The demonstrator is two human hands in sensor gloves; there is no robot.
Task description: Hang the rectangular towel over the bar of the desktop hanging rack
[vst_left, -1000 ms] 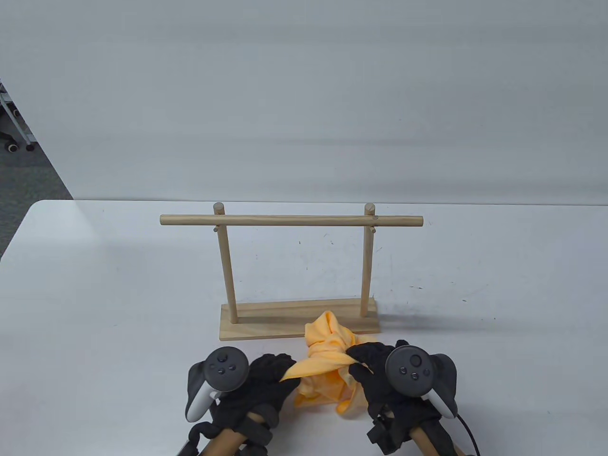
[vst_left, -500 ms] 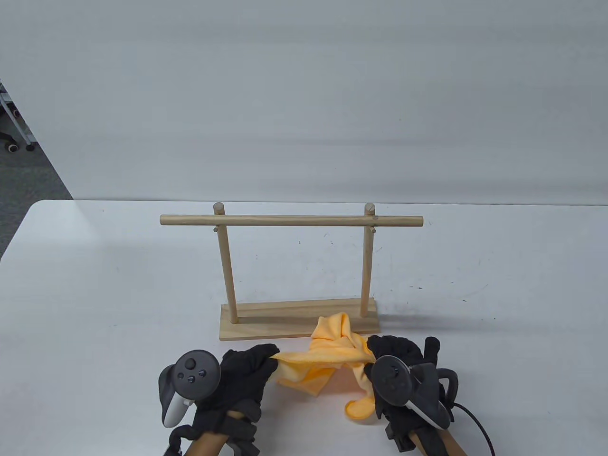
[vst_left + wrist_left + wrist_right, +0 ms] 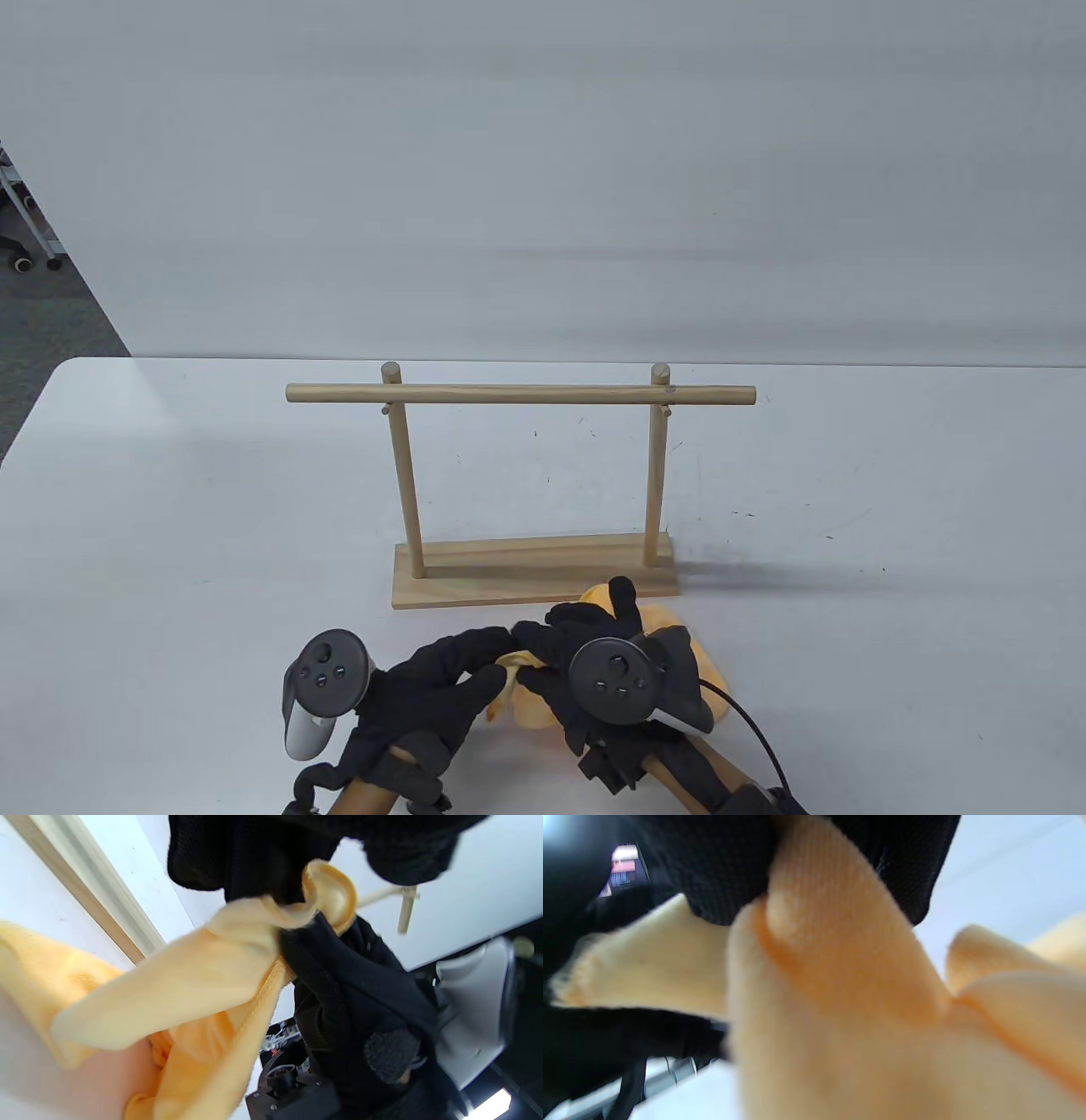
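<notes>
The orange towel (image 3: 708,671) lies bunched on the white table (image 3: 170,526) just in front of the wooden rack's base (image 3: 475,573). The rack bar (image 3: 519,394) is bare on its two posts. My left hand (image 3: 488,658) pinches a towel corner, which also shows in the left wrist view (image 3: 326,891). My right hand (image 3: 551,641) has come over next to the left hand and grips the towel beside that corner; the cloth fills the right wrist view (image 3: 840,984). Most of the towel is hidden under my right hand.
The table's left edge (image 3: 34,407) is rounded, with dark floor beyond it. A grey wall stands behind the table. A black cable (image 3: 755,730) trails from my right wrist.
My right hand has swung left from the towel's right side to meet my left hand. The stretched towel edge has collapsed into a bunch beneath my right hand. My left hand stayed put.
</notes>
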